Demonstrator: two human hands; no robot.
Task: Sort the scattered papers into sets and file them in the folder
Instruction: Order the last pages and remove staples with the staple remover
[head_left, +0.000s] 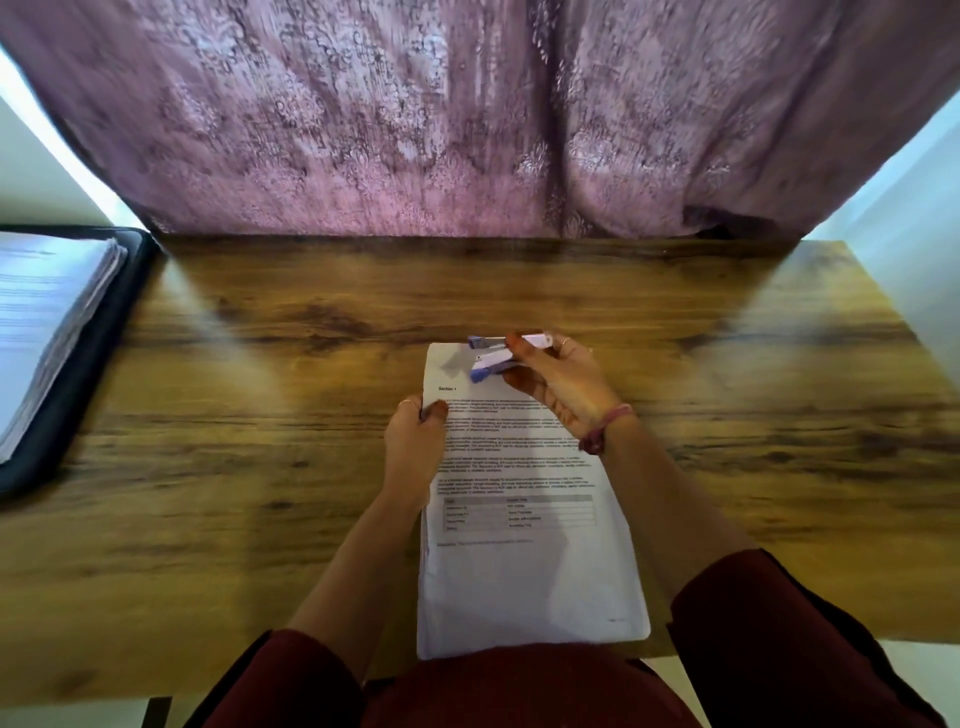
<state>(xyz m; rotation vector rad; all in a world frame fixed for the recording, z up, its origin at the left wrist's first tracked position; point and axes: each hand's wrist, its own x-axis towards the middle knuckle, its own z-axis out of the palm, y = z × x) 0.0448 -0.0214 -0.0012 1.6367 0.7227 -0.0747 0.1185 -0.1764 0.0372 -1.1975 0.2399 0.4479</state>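
A set of printed white papers (524, 561) lies in front of me on the wooden table (260, 441), its top sheet headed "Section 1". My left hand (415, 441) pinches the set's left edge, thumb on top. My right hand (558, 387) grips a white and blue stapler (498, 358) whose jaws stand apart at the papers' top edge, near the top left corner. An open black folder (78, 374) lies at the table's left end with a thick stack of filed papers (47, 322) in it.
A mauve patterned curtain (467, 119) hangs right behind the table's far edge. Bare wooden tabletop stretches to both sides of the papers. The table's near edge runs just before my body.
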